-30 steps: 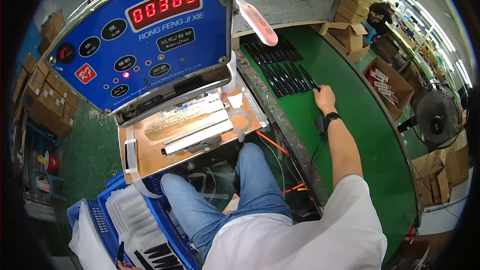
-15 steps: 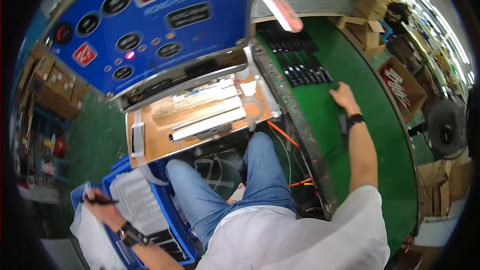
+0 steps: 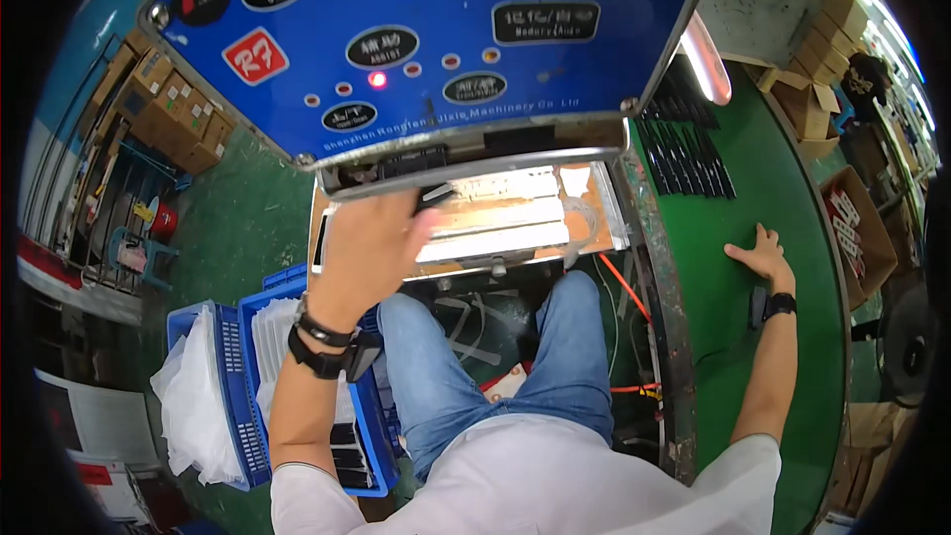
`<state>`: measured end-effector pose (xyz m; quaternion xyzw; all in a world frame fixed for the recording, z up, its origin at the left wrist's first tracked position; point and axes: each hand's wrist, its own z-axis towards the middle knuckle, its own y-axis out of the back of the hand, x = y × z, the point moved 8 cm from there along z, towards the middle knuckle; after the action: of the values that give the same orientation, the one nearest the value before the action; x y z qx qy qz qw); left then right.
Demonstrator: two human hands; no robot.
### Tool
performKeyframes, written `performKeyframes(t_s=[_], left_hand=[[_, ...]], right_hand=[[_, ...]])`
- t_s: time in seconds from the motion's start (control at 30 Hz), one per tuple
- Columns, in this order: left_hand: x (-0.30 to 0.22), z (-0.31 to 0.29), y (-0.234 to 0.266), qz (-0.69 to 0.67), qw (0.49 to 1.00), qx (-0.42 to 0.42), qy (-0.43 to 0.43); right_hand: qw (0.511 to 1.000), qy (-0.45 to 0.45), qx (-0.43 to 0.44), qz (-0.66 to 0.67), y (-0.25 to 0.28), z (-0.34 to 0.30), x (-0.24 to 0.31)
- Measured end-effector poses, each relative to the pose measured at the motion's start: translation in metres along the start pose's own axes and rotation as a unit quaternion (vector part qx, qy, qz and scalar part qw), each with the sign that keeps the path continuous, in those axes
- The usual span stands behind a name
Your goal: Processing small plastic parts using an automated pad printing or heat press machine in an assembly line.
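From the right hand [image 3: 763, 258], bare table [image 3: 688, 263] opens toward nine o'clock; black sticks [image 3: 690, 164] obstruct eleven o'clock.

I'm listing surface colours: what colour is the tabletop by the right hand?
The tabletop is green, clearest in the head view.

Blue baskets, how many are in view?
2, side by side left of your legs: the outer basket, with white sheeting, and the inner basket, nearer them. More could be hidden beneath.
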<state>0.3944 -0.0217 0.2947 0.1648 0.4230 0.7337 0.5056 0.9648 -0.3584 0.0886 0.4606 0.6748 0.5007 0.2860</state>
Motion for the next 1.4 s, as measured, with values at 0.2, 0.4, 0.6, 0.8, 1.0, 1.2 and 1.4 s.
performKeyframes(t_s=[0.2,0.4,0.6,0.8,1.0,1.2,1.4], left_hand=[[-0.044,0.031,-0.054,0.049,0.990,0.063,-0.114],[-0.057,0.013,-0.059,0.038,0.988,0.051,-0.139],[0.006,-0.094,0.021,-0.045,0.993,-0.107,-0.009],[0.155,-0.373,0.061,0.038,0.916,-0.050,0.397],[0.220,-0.658,0.123,0.163,0.758,0.052,0.630],[0.231,-0.681,0.117,0.196,0.720,0.109,0.657],[0.223,-0.646,0.120,0.234,0.708,0.204,0.634]], right_hand=[[1.000,-0.006,-0.005,0.017,0.003,-0.008,0.004],[1.000,0.011,-0.011,0.008,0.005,-0.004,0.017],[0.992,0.118,-0.038,0.004,0.002,0.020,0.016],[0.987,0.163,-0.011,0.003,-0.001,0.014,0.004],[0.996,0.066,-0.036,0.038,-0.019,0.060,-0.026],[0.990,0.126,0.040,0.041,-0.013,0.011,0.026],[0.976,0.206,0.038,0.066,0.007,-0.039,0.066]])
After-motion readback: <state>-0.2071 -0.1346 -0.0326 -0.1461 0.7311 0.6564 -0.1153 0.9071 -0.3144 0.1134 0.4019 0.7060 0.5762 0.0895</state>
